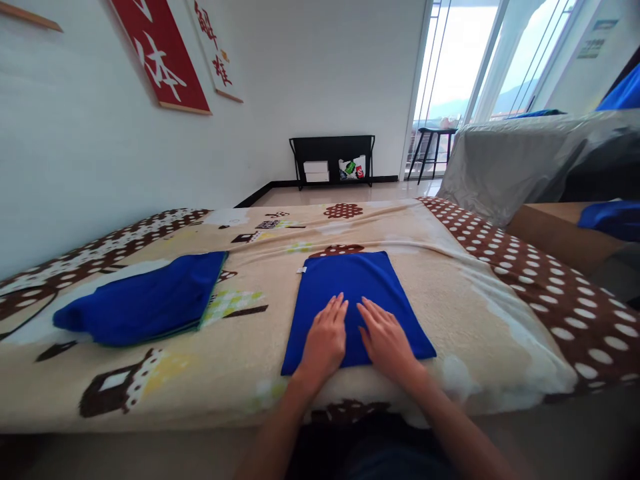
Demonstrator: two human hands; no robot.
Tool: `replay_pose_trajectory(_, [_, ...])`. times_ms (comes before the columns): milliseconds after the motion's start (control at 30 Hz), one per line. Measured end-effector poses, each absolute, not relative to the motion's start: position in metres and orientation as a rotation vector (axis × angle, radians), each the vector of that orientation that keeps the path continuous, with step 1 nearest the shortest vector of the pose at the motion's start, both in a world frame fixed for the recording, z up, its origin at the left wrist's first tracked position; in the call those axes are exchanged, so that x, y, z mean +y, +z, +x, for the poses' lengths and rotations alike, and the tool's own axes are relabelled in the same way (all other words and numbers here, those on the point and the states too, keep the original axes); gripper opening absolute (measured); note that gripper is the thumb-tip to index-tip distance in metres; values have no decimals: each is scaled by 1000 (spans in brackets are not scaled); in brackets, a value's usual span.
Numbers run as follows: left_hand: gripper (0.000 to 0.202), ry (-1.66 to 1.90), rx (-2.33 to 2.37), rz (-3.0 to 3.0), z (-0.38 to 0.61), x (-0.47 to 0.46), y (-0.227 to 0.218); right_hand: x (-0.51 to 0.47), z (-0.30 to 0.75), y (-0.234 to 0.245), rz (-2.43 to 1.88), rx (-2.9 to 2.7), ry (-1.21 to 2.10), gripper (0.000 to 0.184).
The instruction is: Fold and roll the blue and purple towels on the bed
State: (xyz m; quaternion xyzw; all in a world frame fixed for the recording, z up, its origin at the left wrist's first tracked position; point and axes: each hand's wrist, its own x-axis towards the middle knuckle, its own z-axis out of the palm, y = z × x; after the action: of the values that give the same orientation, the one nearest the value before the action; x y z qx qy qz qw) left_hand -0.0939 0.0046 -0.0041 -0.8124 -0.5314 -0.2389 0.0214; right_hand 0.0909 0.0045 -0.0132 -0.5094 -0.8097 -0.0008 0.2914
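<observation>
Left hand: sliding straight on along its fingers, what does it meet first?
Only more of the folded blue cloth it lies flat on. The left hand points away, slightly right, apparently clearing the right hand, then reaches the cloth's far edge and the blanket.

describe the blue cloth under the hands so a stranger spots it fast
On the patterned blanket, look centre, near the front edge. The folded blue cloth lies under the left hand and right hand, a neat rectangle, unlike the lumpier blue pile further left.
</observation>
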Motion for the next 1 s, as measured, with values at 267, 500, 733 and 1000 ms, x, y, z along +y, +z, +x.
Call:
replay_pose_trajectory(267, [59, -405, -1815, -2346, -130, -25, -36, -20, 154, -60, -1608, -2173, -145, 61])
replay_pose_trajectory(500, [46, -203, -1835, -2422, -128, -10, 7, 7, 169, -30, -1660, -2257, -35, 61])
replay_pose_trajectory(733, [60, -279, -1880, -2502, -69, 139, 32, 143, 70, 15, -1465, -2479, 216, 54])
replay_pose_trajectory(1000, [55, -287, -2088, -2419, -118, 203, -13, 214, 91, -20, -1570, -2437, 268, 54])
